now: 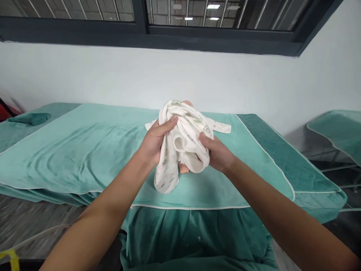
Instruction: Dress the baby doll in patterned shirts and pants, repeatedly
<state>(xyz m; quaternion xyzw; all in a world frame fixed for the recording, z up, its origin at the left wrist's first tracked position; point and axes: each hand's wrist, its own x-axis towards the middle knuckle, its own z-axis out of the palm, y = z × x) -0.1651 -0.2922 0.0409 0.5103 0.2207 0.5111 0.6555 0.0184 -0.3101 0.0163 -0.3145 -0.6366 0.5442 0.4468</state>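
Observation:
A white baby garment (188,124) with a small print is bunched up between my two hands, above the bed. My left hand (158,137) grips its left side, thumb on top. On the right side, my right hand (216,150) pinches the cloth. One tube-like part hangs down on the left, and a rolled opening faces me. Behind the garment lies what looks like a baby doll (184,168), mostly hidden; only skin-coloured bits show above and below the cloth. White printed sleeves (221,126) spread out to both sides of it.
A light green cover (113,150) with white piping lies over the darker green bed (304,175). A white wall (141,75) and a dark-framed window (214,39) rise behind. Another green-covered surface (338,130) on a metal frame stands at right.

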